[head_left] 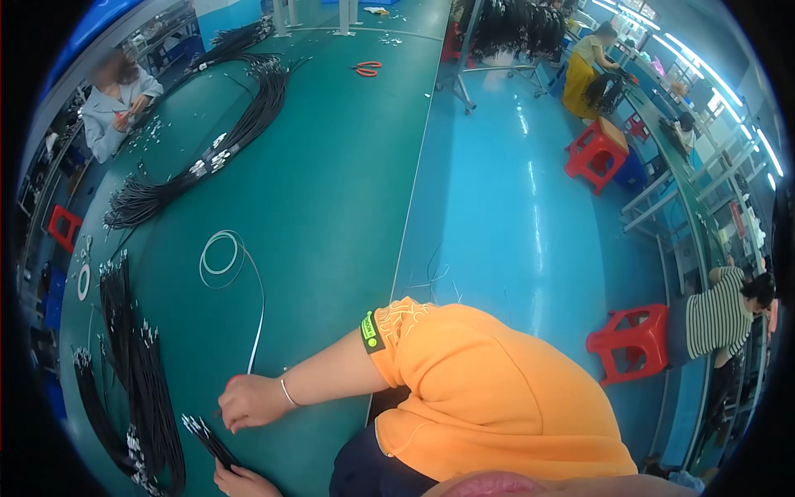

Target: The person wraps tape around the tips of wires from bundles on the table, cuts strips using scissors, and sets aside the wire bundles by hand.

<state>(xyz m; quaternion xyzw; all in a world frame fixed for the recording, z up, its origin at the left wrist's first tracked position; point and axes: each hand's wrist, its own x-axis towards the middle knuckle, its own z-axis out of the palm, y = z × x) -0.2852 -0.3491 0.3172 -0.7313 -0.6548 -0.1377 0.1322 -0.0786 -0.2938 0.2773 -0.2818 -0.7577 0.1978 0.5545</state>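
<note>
At the lower edge my left hand (247, 482) is closed around a small bundle of black cables (207, 439) with pale tips pointing up and left. Just above it, my right hand (255, 403), with a bracelet at the wrist, has its fingers curled in. A bit of red shows at its upper edge, but what it grips is mostly hidden. A thin white strip (258, 331) runs from a loose coil (220, 253) on the green table down to this hand. Left of both hands lie larger bundles of black cables (142, 373) with white ends.
On the green table (348, 182), a long curved cable bundle (257, 116) lies farther off, near red-handled scissors (366, 69). A person (120, 103) works across the table. Behind me are red stools (633, 341), a cable rack (513, 33) and other people.
</note>
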